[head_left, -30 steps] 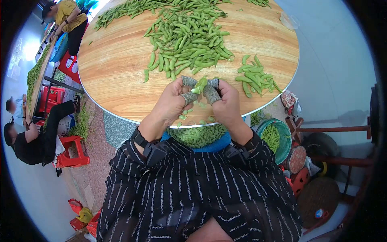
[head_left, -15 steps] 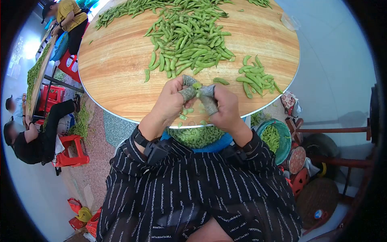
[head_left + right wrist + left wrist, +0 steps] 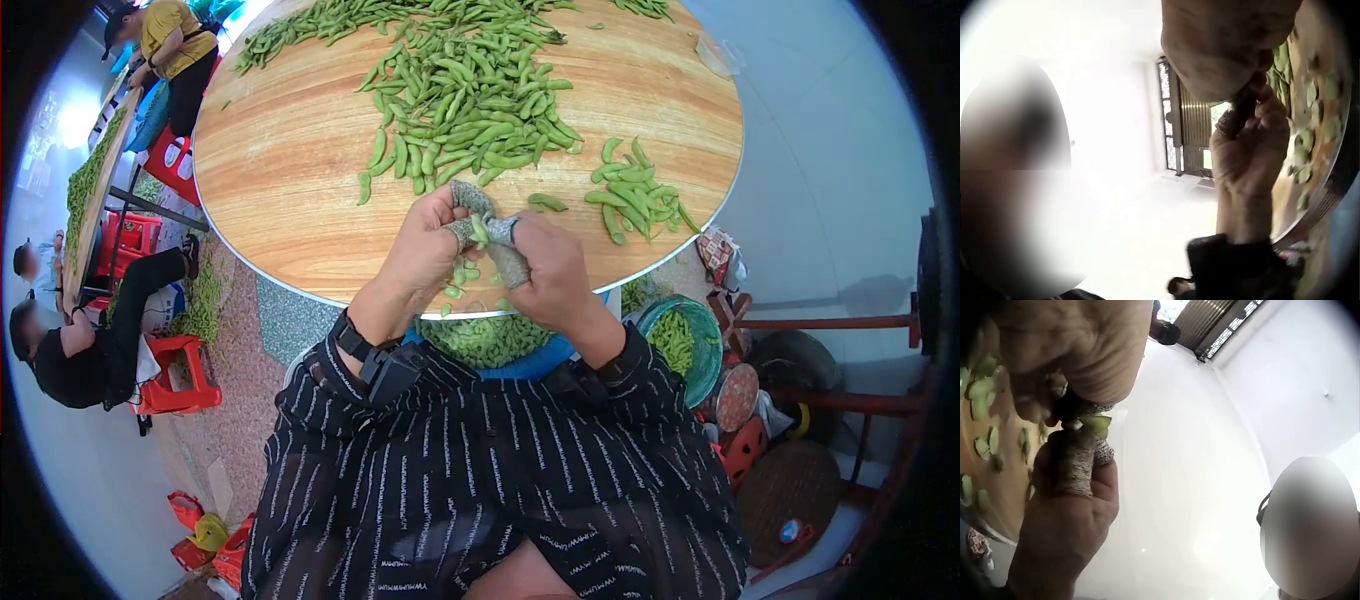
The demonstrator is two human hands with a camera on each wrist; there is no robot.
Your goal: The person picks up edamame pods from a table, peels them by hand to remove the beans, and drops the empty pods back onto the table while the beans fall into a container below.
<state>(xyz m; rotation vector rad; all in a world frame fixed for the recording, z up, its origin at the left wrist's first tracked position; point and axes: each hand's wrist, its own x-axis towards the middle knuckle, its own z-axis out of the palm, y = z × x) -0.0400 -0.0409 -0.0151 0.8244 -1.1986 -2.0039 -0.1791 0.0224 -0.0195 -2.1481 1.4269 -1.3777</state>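
Note:
Both hands meet over the near edge of the table, with grey knitted sleeves on thumbs and fingers. My left hand (image 3: 422,245) pinches a green edamame pod (image 3: 479,233) between its covered thumb and finger. From the other side my right hand (image 3: 550,268) grips the same pod, its covered thumb and finger close against the left fingertips. In the left wrist view the pod's pale green end (image 3: 1101,425) pokes out between the fingertips. The right wrist view has the pod hidden behind the hands. Loose shelled beans (image 3: 454,291) lie on the table below the hands.
A large heap of pods (image 3: 470,100) covers the middle of the round wooden table (image 3: 290,180). A smaller pile (image 3: 632,195) and a single pod (image 3: 547,202) lie to the right. Beneath the edge is a blue basin of beans (image 3: 490,340); a green basket (image 3: 705,345) stands to the right.
One second ago a wide split pod stuck up between the fingertips; now a slimmer piece shows there. The right hand has turned inward and shifted left, uncovering the single pod. The left hand stays nearly in place.

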